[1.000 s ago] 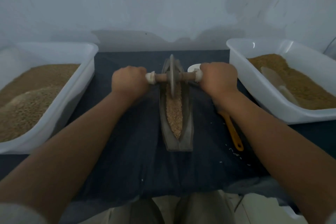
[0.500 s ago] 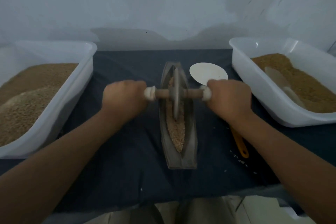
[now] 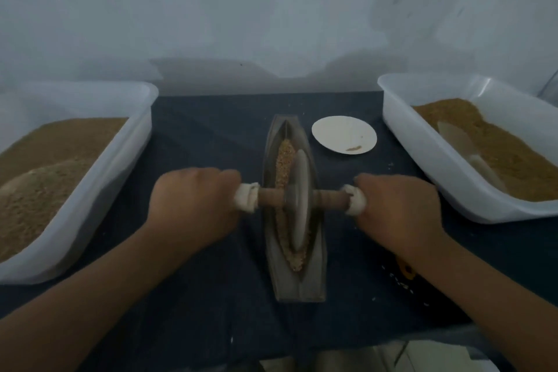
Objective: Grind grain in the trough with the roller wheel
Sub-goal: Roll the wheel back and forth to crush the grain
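Note:
A narrow boat-shaped grey trough lies lengthwise on the dark cloth, with a strip of tan grain along its groove. The metal roller wheel stands upright in the groove, near the trough's middle. A wooden axle runs through the wheel, with white wrapping at both ends. My left hand grips the left end of the axle. My right hand grips the right end. Grain under the wheel is hidden.
A white tub of grain sits at the left. At the right, another white tub holds finer brown meal with a pale scoop in it. A white plate lies beyond the right hand, an orange handle beside my right wrist.
Both hands have pulled the roller wheel toward me along the trough, from its far end to about its middle. The plate, formerly half covered by my right hand, now shows fully.

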`<state>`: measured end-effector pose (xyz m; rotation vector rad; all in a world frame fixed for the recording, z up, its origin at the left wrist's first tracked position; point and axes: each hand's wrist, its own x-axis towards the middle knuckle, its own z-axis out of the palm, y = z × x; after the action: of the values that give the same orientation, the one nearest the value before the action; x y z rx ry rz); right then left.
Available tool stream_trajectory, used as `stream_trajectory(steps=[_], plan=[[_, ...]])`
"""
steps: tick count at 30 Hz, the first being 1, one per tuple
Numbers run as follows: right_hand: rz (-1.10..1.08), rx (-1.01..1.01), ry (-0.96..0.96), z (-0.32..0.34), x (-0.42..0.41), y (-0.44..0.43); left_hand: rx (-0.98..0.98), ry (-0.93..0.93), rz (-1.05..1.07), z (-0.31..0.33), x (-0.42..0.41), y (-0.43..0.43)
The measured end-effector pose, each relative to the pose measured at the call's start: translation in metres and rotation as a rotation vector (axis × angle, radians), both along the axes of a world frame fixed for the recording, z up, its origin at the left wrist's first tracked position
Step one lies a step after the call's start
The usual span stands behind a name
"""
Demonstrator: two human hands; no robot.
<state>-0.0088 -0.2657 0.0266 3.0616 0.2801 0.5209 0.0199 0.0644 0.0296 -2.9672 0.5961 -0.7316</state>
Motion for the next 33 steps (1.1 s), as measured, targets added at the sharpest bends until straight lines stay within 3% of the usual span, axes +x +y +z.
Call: stream_trajectory(steps=[3, 7, 12, 17, 23, 28, 33], plan=[[-0.051, 0.001, -0.086, 0.008, 0.041, 0.013, 0.005, -0.007, 0.092, 0.0, 0.049, -0.014], [-0.077, -0.1, -0.176, 0.032, 0.098, 0.03, -0.184, 0.145, 0.167, 0.007, 0.101, -0.021], [-0.024, -0.058, -0.155, 0.037, 0.066, 0.029, -0.131, 0.189, 0.188, -0.002, 0.068, -0.016], [0.027, -0.04, -0.075, 0.002, 0.01, 0.0, -0.001, 0.018, 0.043, -0.005, 0.0, 0.001], [-0.002, -0.067, -0.201, 0.02, 0.08, 0.02, -0.108, 0.061, 0.168, -0.007, 0.073, -0.016], [-0.034, -0.101, -0.156, 0.044, 0.097, 0.034, -0.201, 0.196, 0.208, -0.002, 0.095, -0.023], [0.039, -0.078, -0.156, 0.018, 0.025, 0.009, -0.057, -0.044, 0.046, -0.013, 0.018, -0.003]])
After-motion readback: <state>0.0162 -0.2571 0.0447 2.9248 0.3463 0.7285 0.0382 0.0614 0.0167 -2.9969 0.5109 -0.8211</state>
